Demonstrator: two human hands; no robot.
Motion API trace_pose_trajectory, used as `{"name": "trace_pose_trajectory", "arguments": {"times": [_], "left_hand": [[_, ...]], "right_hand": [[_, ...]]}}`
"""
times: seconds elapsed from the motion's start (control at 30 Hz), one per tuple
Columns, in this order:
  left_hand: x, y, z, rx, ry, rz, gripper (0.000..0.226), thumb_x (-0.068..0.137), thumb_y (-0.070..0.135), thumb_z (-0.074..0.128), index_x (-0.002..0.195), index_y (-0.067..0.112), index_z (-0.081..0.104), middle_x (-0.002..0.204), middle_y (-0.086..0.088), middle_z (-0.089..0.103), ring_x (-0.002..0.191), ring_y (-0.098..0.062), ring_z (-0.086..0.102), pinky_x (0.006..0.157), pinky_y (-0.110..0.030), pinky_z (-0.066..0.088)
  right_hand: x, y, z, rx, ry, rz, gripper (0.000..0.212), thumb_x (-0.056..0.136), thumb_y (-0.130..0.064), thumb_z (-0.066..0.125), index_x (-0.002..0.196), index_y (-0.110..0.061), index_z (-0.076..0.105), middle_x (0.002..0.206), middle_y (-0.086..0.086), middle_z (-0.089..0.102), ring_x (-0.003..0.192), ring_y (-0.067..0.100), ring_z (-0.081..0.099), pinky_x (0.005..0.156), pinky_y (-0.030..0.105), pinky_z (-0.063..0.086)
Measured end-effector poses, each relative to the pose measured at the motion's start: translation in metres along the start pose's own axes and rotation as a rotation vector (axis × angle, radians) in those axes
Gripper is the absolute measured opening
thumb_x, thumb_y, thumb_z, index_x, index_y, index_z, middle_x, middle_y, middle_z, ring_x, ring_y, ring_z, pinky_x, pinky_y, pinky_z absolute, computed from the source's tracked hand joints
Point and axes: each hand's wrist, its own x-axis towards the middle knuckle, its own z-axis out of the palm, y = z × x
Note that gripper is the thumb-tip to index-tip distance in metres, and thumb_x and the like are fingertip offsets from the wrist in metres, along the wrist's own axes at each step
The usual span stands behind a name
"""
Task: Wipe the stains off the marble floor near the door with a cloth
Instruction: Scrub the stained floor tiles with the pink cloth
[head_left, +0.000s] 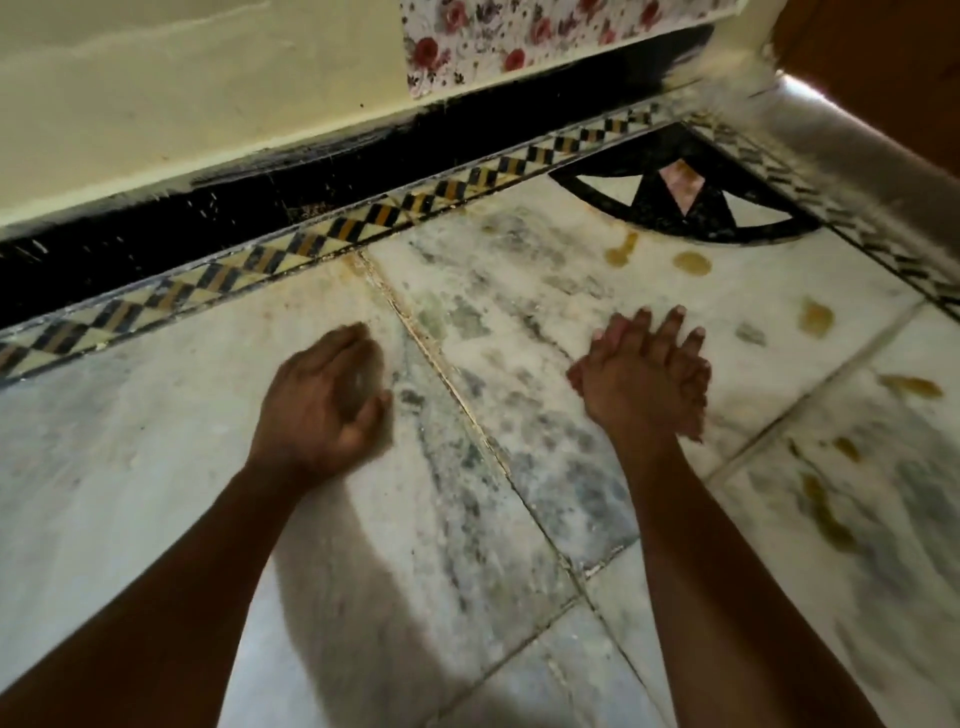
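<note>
The marble floor (156, 467) is white with grey veins. Yellow-brown stains lie on its right side: two blots (692, 262) below the black inlay, another stain (815, 317) further right, and a long smear (831, 519) near the right edge. My left hand (322, 400) hovers low over the floor, blurred, with its fingers curled inward; a greyish smudge shows at the thumb and I cannot make out what it is. My right hand (644, 379) is held flat over the floor with fingers stretched forward and nothing in it, left of the stains. No cloth is in sight.
A checkered black-and-yellow border strip (291, 247) runs along the black skirting (208, 208) of the cream wall. A black arc inlay (675, 192) fills the corner. A raised pale threshold (841, 145) and a brown door (883, 52) stand at the top right. Floral paper (493, 36) hangs on the wall.
</note>
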Motion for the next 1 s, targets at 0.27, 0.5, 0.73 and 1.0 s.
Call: {"name": "trace_pose_trajectory", "arguments": {"times": [0.27,0.5,0.73,1.0], "left_hand": [[-0.029,0.129,0.060,-0.001,-0.061,0.067,0.073,0.102,0.058,0.039,0.165,0.023,0.036,0.175,0.001,0.030,0.161,-0.021,0.030,0.127,-0.047,0.030],[-0.023,0.123,0.063,0.005,-0.062,0.071,0.074,0.100,0.059,0.042,0.163,0.021,0.040,0.176,0.004,0.027,0.162,-0.019,0.028,0.119,-0.047,0.031],[-0.022,0.124,0.058,-0.013,-0.072,0.025,0.068,0.100,0.056,0.044,0.160,0.023,0.045,0.175,0.005,0.030,0.160,-0.019,0.032,0.116,-0.049,0.039],[-0.020,0.124,0.060,0.018,-0.065,0.019,0.066,0.102,0.055,0.043,0.161,0.026,0.044,0.176,0.008,0.028,0.160,-0.016,0.031,0.115,-0.046,0.039]], "right_hand": [[-0.051,0.076,-0.012,-0.147,0.027,-0.567,0.069,0.107,-0.060,0.019,0.170,-0.033,0.021,0.180,0.004,0.013,0.165,0.031,0.017,0.130,0.055,0.019],[0.020,0.019,-0.007,0.053,0.044,0.135,0.077,0.108,-0.058,0.017,0.170,-0.021,-0.008,0.177,0.021,-0.013,0.163,0.045,-0.012,0.130,0.063,-0.003],[-0.037,0.036,-0.010,-0.169,-0.050,-0.674,0.070,0.109,-0.057,0.025,0.171,-0.026,0.013,0.180,0.009,0.005,0.167,0.031,0.005,0.132,0.058,0.012],[0.016,0.048,-0.006,-0.074,0.045,-0.209,0.073,0.105,-0.059,0.016,0.170,-0.026,0.021,0.178,0.019,0.014,0.163,0.044,0.013,0.128,0.065,0.018]]}}
